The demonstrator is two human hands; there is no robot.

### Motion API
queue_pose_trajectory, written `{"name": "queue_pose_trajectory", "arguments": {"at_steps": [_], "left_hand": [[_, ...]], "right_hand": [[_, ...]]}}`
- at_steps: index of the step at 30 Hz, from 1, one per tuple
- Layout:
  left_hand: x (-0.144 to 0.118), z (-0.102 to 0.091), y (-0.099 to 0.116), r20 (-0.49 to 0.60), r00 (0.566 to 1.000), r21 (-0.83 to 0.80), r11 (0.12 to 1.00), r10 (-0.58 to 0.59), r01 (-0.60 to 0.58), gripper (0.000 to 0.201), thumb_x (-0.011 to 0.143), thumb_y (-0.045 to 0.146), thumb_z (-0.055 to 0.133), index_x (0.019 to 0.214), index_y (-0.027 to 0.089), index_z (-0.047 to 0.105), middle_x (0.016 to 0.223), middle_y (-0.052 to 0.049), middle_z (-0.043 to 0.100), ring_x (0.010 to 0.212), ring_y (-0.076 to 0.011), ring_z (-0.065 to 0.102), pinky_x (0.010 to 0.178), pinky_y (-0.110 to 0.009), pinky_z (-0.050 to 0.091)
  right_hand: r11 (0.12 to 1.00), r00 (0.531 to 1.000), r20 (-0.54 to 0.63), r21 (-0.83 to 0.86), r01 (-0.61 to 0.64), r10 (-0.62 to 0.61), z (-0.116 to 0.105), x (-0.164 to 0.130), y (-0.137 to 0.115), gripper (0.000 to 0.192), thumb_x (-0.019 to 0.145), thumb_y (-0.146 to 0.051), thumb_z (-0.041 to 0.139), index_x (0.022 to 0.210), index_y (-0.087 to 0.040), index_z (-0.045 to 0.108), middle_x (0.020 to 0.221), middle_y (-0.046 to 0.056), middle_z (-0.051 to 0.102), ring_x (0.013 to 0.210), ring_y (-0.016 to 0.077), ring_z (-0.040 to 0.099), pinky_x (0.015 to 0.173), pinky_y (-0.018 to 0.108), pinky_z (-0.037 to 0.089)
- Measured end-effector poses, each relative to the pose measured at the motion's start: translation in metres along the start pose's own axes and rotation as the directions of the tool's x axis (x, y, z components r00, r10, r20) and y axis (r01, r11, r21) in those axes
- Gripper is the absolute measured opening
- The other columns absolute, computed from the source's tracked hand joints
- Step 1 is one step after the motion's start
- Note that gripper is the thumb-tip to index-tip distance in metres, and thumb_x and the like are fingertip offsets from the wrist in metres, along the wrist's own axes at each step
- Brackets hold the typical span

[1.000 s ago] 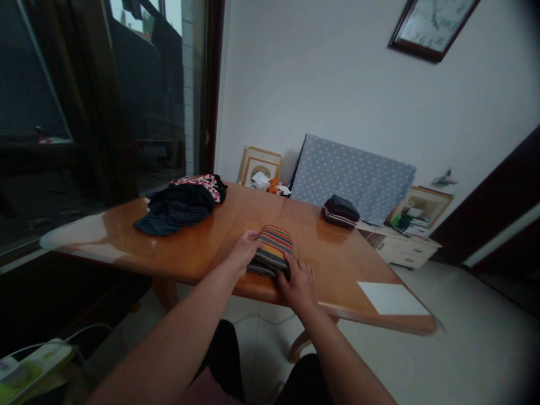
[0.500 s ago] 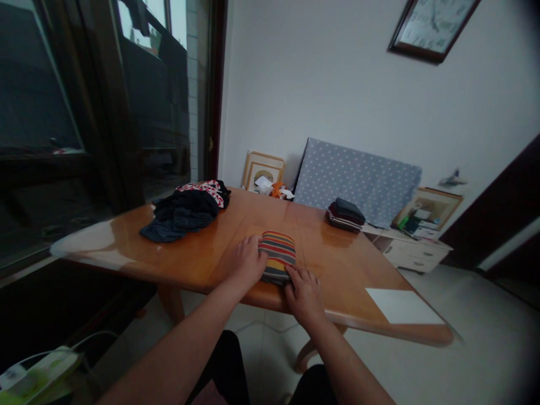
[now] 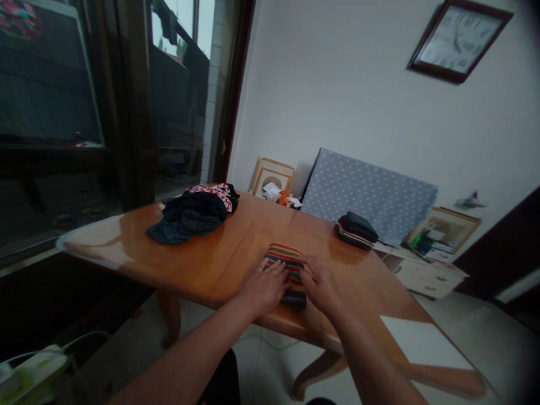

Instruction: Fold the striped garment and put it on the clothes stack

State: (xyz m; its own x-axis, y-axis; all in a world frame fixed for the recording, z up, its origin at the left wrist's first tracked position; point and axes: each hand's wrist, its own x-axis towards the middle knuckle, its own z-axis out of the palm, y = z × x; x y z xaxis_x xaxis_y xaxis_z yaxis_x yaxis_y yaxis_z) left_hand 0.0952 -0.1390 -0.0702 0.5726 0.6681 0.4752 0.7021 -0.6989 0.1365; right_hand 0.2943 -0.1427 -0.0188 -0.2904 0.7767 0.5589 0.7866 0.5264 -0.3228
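A folded striped cloth (image 3: pixel 287 256) in red, yellow and dark bands lies on the wooden table (image 3: pixel 219 259) near its front edge. My left hand (image 3: pixel 265 287) presses flat on the cloth's left side, fingers spread. Over its right side lies my right hand (image 3: pixel 319 283), also flat on the fabric. Both palms cover much of the cloth, and only its far end and a dark near corner show.
A heap of dark clothes with a red-and-white piece (image 3: pixel 194 211) lies at the table's far left. A small stack of folded dark clothes (image 3: pixel 356 228) sits at the far right. A white sheet (image 3: pixel 422 349) rests near the right front corner. A dotted panel (image 3: pixel 371 194) leans on the wall.
Both hands have moved from the cloth's sides onto its top and now press it flat. The head camera has shifted and tilted, so the table sits further right in view.
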Motion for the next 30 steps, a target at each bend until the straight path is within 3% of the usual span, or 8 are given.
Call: {"name": "queue_pose_trajectory", "arguments": {"at_steps": [4,8,12,14,17,22,27,30], "left_hand": [[0.001,-0.003,0.001,-0.024,1.000,0.015,1.000,0.006,-0.006,0.048,0.104,0.039,0.029,0.139,0.018,0.054,0.147,-0.011,0.053,0.141,-0.0248,0.041,0.120,-0.048,0.017],[0.000,-0.002,0.001,-0.057,0.998,-0.014,1.000,0.004,-0.005,0.046,0.104,0.039,0.033,0.139,0.018,0.054,0.145,-0.011,0.054,0.139,-0.0243,0.043,0.120,-0.045,0.020],[-0.001,0.001,-0.001,-0.068,0.998,-0.042,0.999,-0.015,0.013,0.046,0.103,0.042,0.035,0.139,0.019,0.053,0.146,-0.010,0.053,0.140,-0.0244,0.041,0.120,-0.043,0.021],[-0.002,0.002,-0.001,-0.062,0.998,-0.044,0.999,-0.022,0.019,0.048,0.102,0.043,0.035,0.138,0.018,0.054,0.146,-0.011,0.053,0.140,-0.0247,0.042,0.119,-0.043,0.022],[-0.002,0.000,-0.001,-0.051,0.998,-0.045,0.999,-0.023,0.021,0.049,0.103,0.043,0.033,0.138,0.015,0.055,0.146,-0.012,0.054,0.139,-0.0244,0.044,0.119,-0.041,0.023],[-0.002,-0.003,-0.001,-0.053,0.998,-0.071,0.997,-0.035,0.031,0.050,0.102,0.043,0.033,0.138,0.015,0.055,0.145,-0.012,0.055,0.138,-0.0244,0.045,0.117,-0.041,0.027],[-0.003,-0.003,-0.002,-0.055,0.998,-0.078,0.997,-0.029,0.024,0.050,0.103,0.043,0.032,0.137,0.015,0.055,0.145,-0.011,0.055,0.139,-0.0247,0.044,0.117,-0.042,0.026],[-0.004,-0.004,-0.002,-0.052,0.998,-0.082,0.996,-0.031,0.026,0.050,0.103,0.044,0.031,0.138,0.017,0.055,0.147,-0.010,0.053,0.141,-0.0242,0.041,0.117,-0.042,0.025]], "right_hand": [[0.987,0.965,0.238,-0.086,0.135,-0.112,0.007,0.070,-0.006,0.051,0.079,-0.012,0.048,0.128,-0.017,0.063,0.138,0.011,0.057,0.130,0.0255,0.048,0.111,0.044,0.036],[0.965,0.862,0.495,-0.151,0.214,-0.113,0.031,0.115,-0.015,0.061,0.076,-0.009,0.051,0.135,-0.022,0.060,0.152,0.008,0.046,0.141,0.0245,0.039,0.115,0.043,0.031],[0.966,0.738,0.672,-0.147,0.211,-0.059,0.043,0.136,-0.014,0.042,0.068,-0.011,0.062,0.107,-0.023,0.074,0.139,0.007,0.059,0.131,0.0259,0.050,0.106,0.036,0.039],[0.985,0.705,0.709,-0.104,0.136,-0.023,0.041,0.141,-0.011,0.028,0.064,-0.011,0.064,0.087,-0.022,0.075,0.116,0.005,0.071,0.111,0.0237,0.061,0.094,0.030,0.046],[0.999,0.688,0.725,0.043,-0.023,-0.016,0.033,0.144,-0.005,0.016,0.066,-0.015,0.062,0.078,-0.022,0.071,0.096,0.001,0.073,0.091,0.0187,0.064,0.082,0.026,0.048],[0.930,0.636,0.771,0.251,-0.269,-0.024,0.028,0.142,0.003,0.025,0.070,-0.023,0.061,0.093,-0.020,0.069,0.093,0.000,0.072,0.084,0.0158,0.063,0.075,0.025,0.049],[0.952,0.596,0.801,0.147,-0.268,0.044,0.037,0.142,0.009,0.030,0.065,-0.019,0.064,0.094,-0.021,0.072,0.089,-0.002,0.071,0.082,0.0151,0.062,0.073,0.023,0.047],[0.916,0.576,0.814,0.174,-0.361,0.073,0.040,0.143,0.016,0.026,0.066,-0.023,0.069,0.093,-0.021,0.070,0.085,-0.003,0.071,0.078,0.0146,0.062,0.070,0.023,0.047]]}}
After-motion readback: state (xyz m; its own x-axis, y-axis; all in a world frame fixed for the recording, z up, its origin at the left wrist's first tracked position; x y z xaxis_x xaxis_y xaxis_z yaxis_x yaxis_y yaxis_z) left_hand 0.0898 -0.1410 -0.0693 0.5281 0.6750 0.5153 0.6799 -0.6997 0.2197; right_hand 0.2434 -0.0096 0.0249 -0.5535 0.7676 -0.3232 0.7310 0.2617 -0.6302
